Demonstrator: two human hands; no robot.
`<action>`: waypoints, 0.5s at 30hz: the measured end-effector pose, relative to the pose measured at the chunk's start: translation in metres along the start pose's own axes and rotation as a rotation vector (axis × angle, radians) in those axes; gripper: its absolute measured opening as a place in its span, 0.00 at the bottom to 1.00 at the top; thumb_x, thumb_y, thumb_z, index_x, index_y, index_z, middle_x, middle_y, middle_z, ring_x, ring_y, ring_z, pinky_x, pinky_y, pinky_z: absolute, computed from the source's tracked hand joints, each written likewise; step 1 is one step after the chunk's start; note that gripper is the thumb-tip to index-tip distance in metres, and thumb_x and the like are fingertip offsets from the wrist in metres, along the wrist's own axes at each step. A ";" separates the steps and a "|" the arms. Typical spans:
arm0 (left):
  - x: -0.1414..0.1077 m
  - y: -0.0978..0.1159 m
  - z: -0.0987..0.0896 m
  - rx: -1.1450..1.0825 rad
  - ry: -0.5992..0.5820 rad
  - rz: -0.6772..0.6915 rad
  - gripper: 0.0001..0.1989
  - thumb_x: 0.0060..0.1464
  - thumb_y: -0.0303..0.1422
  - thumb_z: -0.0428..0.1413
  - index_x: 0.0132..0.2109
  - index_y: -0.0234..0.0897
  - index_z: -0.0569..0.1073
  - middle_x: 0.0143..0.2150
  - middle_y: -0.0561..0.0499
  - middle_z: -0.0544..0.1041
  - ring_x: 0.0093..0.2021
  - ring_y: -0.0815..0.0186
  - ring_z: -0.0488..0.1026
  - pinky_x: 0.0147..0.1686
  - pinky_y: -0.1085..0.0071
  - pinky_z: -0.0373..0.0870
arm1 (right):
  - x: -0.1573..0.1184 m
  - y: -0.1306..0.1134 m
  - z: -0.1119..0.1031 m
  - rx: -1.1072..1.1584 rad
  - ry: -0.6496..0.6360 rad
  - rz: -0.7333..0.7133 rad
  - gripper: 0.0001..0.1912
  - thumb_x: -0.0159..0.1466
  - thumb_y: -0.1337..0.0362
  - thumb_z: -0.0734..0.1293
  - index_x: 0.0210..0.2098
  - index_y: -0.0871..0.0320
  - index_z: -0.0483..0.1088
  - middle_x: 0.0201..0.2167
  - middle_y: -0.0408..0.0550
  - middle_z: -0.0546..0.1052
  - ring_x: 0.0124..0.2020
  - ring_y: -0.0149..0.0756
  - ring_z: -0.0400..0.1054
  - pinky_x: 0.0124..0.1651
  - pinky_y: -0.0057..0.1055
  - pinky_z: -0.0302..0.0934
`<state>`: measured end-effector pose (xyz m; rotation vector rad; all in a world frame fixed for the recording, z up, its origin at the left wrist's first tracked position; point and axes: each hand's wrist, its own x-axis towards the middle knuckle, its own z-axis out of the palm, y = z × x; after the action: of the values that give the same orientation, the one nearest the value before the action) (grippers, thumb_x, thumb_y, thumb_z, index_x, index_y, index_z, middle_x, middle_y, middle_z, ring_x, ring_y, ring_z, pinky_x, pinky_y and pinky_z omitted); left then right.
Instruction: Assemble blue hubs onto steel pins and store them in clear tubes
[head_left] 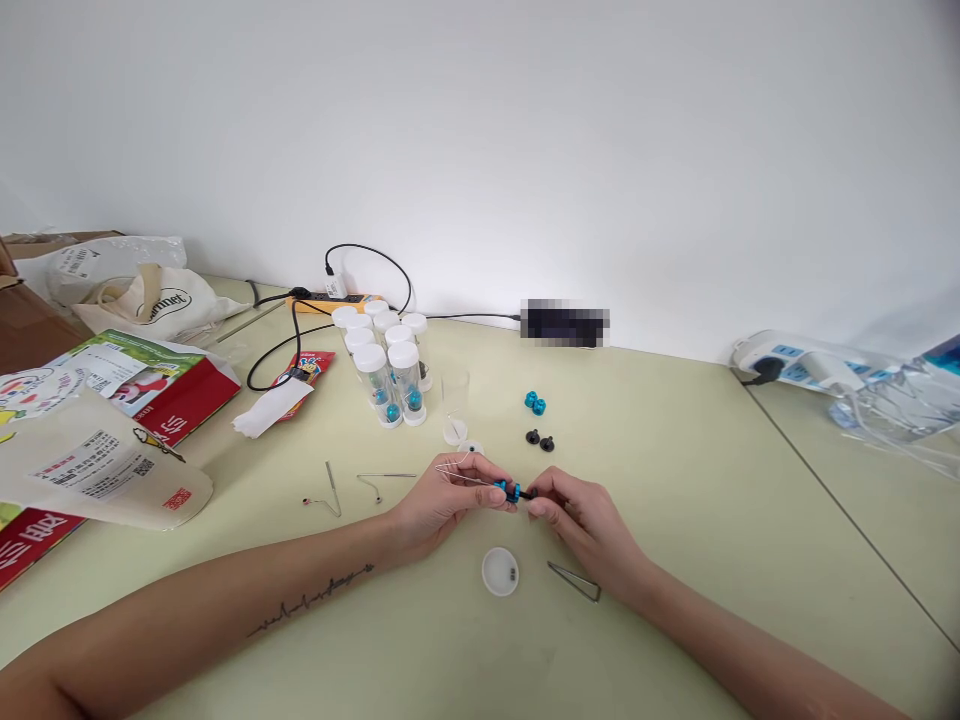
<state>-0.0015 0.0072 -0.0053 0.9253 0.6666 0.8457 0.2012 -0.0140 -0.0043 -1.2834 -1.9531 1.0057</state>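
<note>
Between finger and thumb, my left hand [442, 500] pinches a small blue ribbed part [507, 490]; a thin bent wire [469, 472] runs out from the same fingers. My right hand [585, 515] is closed on a small black stemmed piece [529, 494], whose stem meets the blue part end to end. Just beyond the hands lie two black stemmed pieces [540, 440] and two blue ribbed parts [535, 403]. Nearer to me are a round white lid [500, 572] with tiny dark bits in it and metal tweezers [576, 581]. Two bent wires [330, 490] lie left of my left hand.
Several clear tubes with white caps [403, 365] stand at the back left, beside an open clear tube [454, 405]. A red packet [307, 380], a paper cup [112, 460] and bags fill the left. Power strips [795, 360] sit along the wall.
</note>
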 end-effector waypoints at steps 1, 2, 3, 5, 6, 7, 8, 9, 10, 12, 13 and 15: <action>0.000 0.000 0.000 -0.003 -0.004 0.002 0.08 0.42 0.27 0.65 0.34 0.33 0.76 0.32 0.49 0.77 0.34 0.65 0.75 0.43 0.67 0.66 | 0.000 -0.001 0.000 0.001 -0.019 0.002 0.16 0.67 0.54 0.56 0.28 0.56 0.63 0.18 0.38 0.60 0.21 0.28 0.51 0.24 0.25 0.46; 0.000 0.000 0.000 -0.004 -0.007 0.003 0.09 0.42 0.27 0.65 0.34 0.33 0.76 0.32 0.49 0.77 0.35 0.65 0.75 0.43 0.67 0.67 | 0.000 -0.001 -0.001 0.001 -0.032 0.002 0.17 0.67 0.54 0.55 0.27 0.56 0.63 0.18 0.38 0.60 0.20 0.28 0.50 0.24 0.25 0.46; 0.001 0.000 0.000 -0.003 -0.007 0.002 0.09 0.42 0.27 0.65 0.34 0.33 0.76 0.32 0.49 0.77 0.35 0.65 0.75 0.43 0.67 0.67 | 0.000 -0.001 -0.001 0.000 -0.033 0.000 0.17 0.67 0.54 0.55 0.27 0.56 0.63 0.18 0.38 0.60 0.20 0.28 0.51 0.24 0.25 0.46; 0.001 0.000 -0.001 0.000 0.004 -0.003 0.09 0.42 0.27 0.65 0.34 0.33 0.76 0.32 0.49 0.77 0.35 0.65 0.75 0.43 0.68 0.66 | 0.000 -0.001 -0.001 0.000 -0.007 -0.005 0.14 0.66 0.55 0.57 0.29 0.56 0.63 0.19 0.38 0.61 0.21 0.28 0.51 0.24 0.25 0.47; 0.001 0.000 -0.001 0.000 0.013 -0.007 0.09 0.42 0.27 0.65 0.34 0.33 0.76 0.32 0.50 0.77 0.34 0.66 0.75 0.43 0.68 0.66 | 0.000 -0.001 0.000 0.002 0.012 -0.007 0.11 0.66 0.56 0.59 0.31 0.55 0.64 0.20 0.38 0.61 0.22 0.28 0.51 0.25 0.25 0.47; 0.001 0.000 -0.001 0.000 0.020 -0.009 0.09 0.43 0.27 0.64 0.34 0.33 0.76 0.32 0.50 0.77 0.34 0.66 0.75 0.43 0.69 0.66 | -0.001 -0.001 0.000 0.003 0.030 -0.009 0.08 0.65 0.58 0.60 0.33 0.55 0.63 0.21 0.38 0.62 0.22 0.28 0.52 0.25 0.24 0.48; 0.001 0.000 -0.001 -0.002 0.024 -0.010 0.09 0.43 0.27 0.64 0.34 0.33 0.76 0.32 0.50 0.77 0.34 0.67 0.75 0.42 0.69 0.66 | -0.001 0.000 0.001 0.002 0.043 -0.010 0.06 0.64 0.59 0.61 0.35 0.54 0.63 0.22 0.38 0.62 0.23 0.28 0.52 0.25 0.24 0.48; 0.001 -0.001 -0.002 -0.004 0.025 -0.009 0.09 0.43 0.27 0.64 0.35 0.33 0.76 0.32 0.50 0.77 0.34 0.67 0.75 0.42 0.69 0.66 | -0.001 0.001 0.001 0.000 0.050 -0.012 0.04 0.64 0.60 0.61 0.36 0.54 0.63 0.23 0.38 0.63 0.23 0.28 0.53 0.25 0.24 0.49; 0.001 -0.001 -0.002 -0.002 0.021 -0.008 0.09 0.43 0.27 0.64 0.35 0.33 0.76 0.32 0.50 0.77 0.34 0.67 0.75 0.42 0.69 0.66 | -0.001 0.001 0.001 -0.001 0.051 -0.014 0.04 0.63 0.61 0.61 0.37 0.54 0.63 0.23 0.38 0.63 0.23 0.28 0.53 0.26 0.24 0.49; 0.001 -0.001 -0.002 0.002 0.007 -0.004 0.09 0.43 0.27 0.64 0.35 0.32 0.76 0.31 0.50 0.77 0.34 0.67 0.75 0.42 0.69 0.66 | -0.001 0.002 0.001 0.000 0.045 -0.017 0.05 0.64 0.60 0.61 0.36 0.54 0.63 0.23 0.38 0.62 0.23 0.28 0.52 0.25 0.24 0.48; 0.001 -0.001 -0.002 0.003 0.001 -0.003 0.08 0.43 0.27 0.64 0.35 0.32 0.76 0.31 0.50 0.77 0.34 0.67 0.75 0.43 0.69 0.66 | -0.001 0.002 0.001 0.004 0.035 -0.018 0.07 0.64 0.58 0.61 0.34 0.55 0.63 0.22 0.38 0.61 0.23 0.28 0.51 0.25 0.24 0.47; 0.001 -0.001 -0.002 0.002 -0.009 -0.003 0.08 0.43 0.27 0.64 0.35 0.32 0.76 0.32 0.49 0.77 0.35 0.66 0.75 0.44 0.67 0.67 | -0.001 0.002 0.000 0.014 0.010 -0.019 0.12 0.65 0.55 0.59 0.30 0.56 0.63 0.20 0.37 0.59 0.21 0.28 0.49 0.24 0.24 0.45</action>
<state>-0.0016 0.0086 -0.0074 0.9293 0.6613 0.8383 0.2022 -0.0143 -0.0064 -1.2574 -1.9443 1.0002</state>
